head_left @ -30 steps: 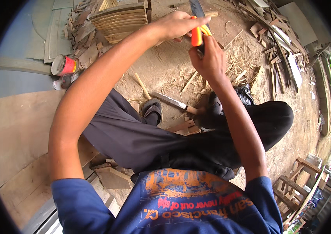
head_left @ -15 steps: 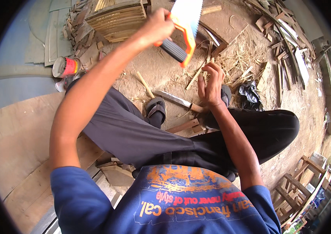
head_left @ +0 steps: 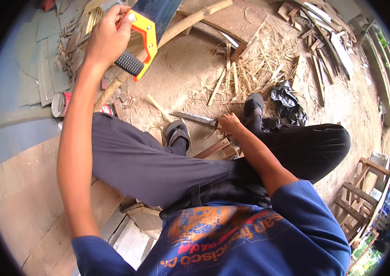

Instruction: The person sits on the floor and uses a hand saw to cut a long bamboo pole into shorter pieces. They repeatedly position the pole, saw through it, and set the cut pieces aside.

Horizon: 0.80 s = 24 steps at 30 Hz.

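Head view: L hand (head_left: 107, 40) raised at upper L, fingers pinching top of the orange handle of the saw (head_left: 150, 37), its black grip bare below, dark blade angled up & away in front of a bamboo pole (head_left: 199, 15); R hand (head_left: 228, 123) down low near R foot (head_left: 253, 108), fingers closed over handle of the machete (head_left: 194, 117), blade pointing L over dirt floor (head_left: 188, 60); crumpled black plastic bag (head_left: 286, 101) just beside that foot, straw (head_left: 252, 83) nearby
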{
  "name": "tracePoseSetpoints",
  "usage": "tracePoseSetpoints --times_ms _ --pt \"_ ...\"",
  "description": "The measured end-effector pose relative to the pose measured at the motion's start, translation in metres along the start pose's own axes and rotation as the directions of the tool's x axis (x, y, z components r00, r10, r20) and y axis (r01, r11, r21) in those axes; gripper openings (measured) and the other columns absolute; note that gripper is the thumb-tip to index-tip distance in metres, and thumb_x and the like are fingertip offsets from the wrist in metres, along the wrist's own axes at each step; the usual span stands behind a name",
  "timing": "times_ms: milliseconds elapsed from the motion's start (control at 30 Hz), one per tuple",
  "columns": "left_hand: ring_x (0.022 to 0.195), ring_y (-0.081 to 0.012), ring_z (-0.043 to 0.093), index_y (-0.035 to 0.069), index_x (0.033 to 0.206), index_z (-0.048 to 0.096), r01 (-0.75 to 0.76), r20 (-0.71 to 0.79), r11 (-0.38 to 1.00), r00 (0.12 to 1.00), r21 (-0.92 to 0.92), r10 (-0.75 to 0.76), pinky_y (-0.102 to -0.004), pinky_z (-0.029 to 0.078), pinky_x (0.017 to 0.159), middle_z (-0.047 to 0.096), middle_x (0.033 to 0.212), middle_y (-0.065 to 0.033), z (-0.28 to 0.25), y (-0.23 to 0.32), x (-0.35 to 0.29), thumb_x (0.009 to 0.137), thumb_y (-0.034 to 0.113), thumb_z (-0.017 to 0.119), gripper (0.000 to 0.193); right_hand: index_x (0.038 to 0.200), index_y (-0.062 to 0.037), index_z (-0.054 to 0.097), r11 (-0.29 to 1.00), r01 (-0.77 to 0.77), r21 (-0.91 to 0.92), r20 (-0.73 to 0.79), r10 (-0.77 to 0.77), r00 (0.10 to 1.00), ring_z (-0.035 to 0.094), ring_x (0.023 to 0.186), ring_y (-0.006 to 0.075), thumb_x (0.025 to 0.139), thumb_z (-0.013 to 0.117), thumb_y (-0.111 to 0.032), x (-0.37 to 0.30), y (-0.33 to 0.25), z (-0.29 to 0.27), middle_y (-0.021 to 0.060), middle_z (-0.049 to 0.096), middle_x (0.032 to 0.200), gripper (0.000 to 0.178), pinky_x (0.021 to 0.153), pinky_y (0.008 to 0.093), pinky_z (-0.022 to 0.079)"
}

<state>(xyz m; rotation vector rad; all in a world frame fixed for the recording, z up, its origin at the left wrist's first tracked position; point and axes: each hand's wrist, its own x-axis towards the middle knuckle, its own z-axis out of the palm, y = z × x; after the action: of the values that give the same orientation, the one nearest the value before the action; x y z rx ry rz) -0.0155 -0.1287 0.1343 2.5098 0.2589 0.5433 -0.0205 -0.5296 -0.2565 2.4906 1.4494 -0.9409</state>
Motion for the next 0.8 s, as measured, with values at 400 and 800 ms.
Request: tracePoseSetpoints --times_ms 400,800 --pt "0.099 -0.0255 0.072 0.002 0.119 0.064 0.118 -0.044 0.988 0.991 -0.104 -0.123 -0.0353 0.052 0.087 0.075 0.106 -0.0151 -0.008 0.001 -0.010 0.100 0.022 0.059 0.028 0.123 -0.0016 0.053 0.998 0.047 0.048 -0.095 -0.042 0.995 0.068 0.110 0.0335 0.091 0.060 -0.028 0.012 0.000 -0.012 0.0196 0.068 0.117 0.042 0.098 0.0513 0.047" --pt "0.085 -0.0132 0.065 -0.003 0.119 0.062 0.050 0.004 0.947 0.999 -0.318 -0.052 -0.0286 0.051 0.078 0.072 0.097 -0.0087 0.001 0.024 0.013 0.101 0.015 0.060 0.026 0.087 -0.0136 0.076 0.912 0.054 -0.407 -0.171 -0.134 0.976 0.073 0.078 0.0218 0.077 0.072 -0.038 -0.074 0.066 -0.233 0.0061 0.074 0.080 0.027 0.067 0.0418 0.058"
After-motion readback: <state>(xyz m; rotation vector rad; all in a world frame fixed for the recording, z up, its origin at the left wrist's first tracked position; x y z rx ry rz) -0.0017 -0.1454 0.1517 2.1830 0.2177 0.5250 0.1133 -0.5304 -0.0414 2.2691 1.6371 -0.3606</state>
